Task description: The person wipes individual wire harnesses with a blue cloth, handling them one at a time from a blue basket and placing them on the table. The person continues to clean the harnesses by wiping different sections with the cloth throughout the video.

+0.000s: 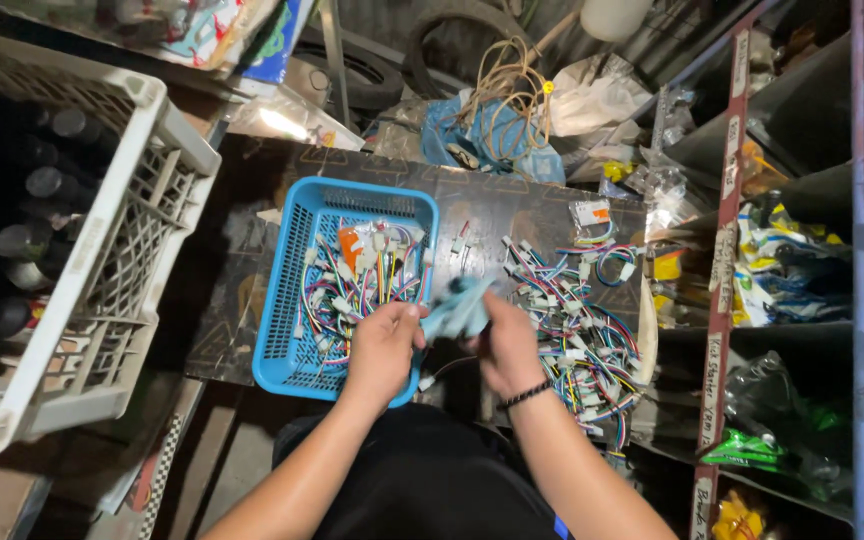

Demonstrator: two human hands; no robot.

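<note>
My left hand (384, 345) and my right hand (508, 347) meet over the dark board, both closed on a blurred pale blue object (458, 308) held between them. A thin wire with a white connector (427, 381) hangs just below it. The left hand is over the right edge of a blue plastic basket (292, 290) that holds several coloured wire harnesses with white connectors. To the right of my right hand lies a loose pile of similar wire harnesses (577, 320) on the board.
A white plastic crate (112, 270) with dark bottles stands at the left. Metal shelving (727, 250) with packets and labelled edges fills the right. Beyond the dark board (242, 210) lie a coil of cord (507, 95), bags and a tyre.
</note>
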